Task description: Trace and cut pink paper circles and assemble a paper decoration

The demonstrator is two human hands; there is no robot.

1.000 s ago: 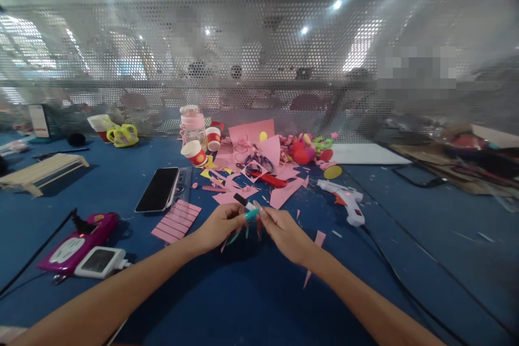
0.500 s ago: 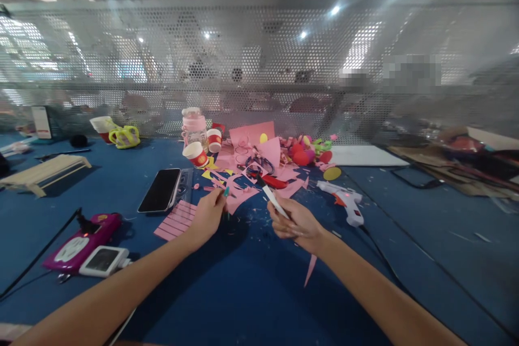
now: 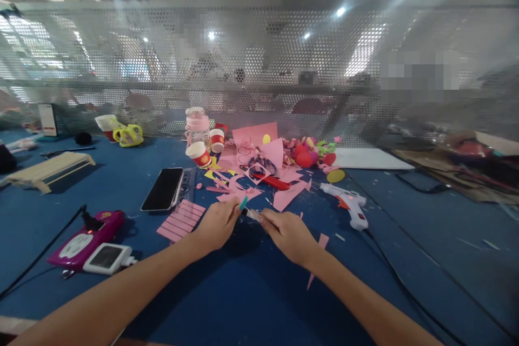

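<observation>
My left hand (image 3: 217,225) is closed in a pinch on a small teal piece (image 3: 243,204), whose kind I cannot make out. My right hand (image 3: 287,235) is closed around a slim white stick (image 3: 254,215) with a dark end, which points left toward my left fingertips. Both hands are close together above the blue table, and the dark end is beside or touching the left fingers. A pink lined paper sheet (image 3: 181,220) lies left of my left hand. Pink paper scraps (image 3: 239,194) are spread just beyond both hands.
A glue gun (image 3: 352,206) with a cable lies at right. A phone (image 3: 163,189) and a purple power strip (image 3: 87,238) are at left. Paper cups (image 3: 198,154), a pink-lidded bottle (image 3: 198,124), a red cutter (image 3: 277,182) and a white board (image 3: 371,158) sit farther back.
My hands have come together: the right moved left and down with the white stick, the left moved slightly right. The stick's dark end has swung from pointing up-left to near my left fingertips.
</observation>
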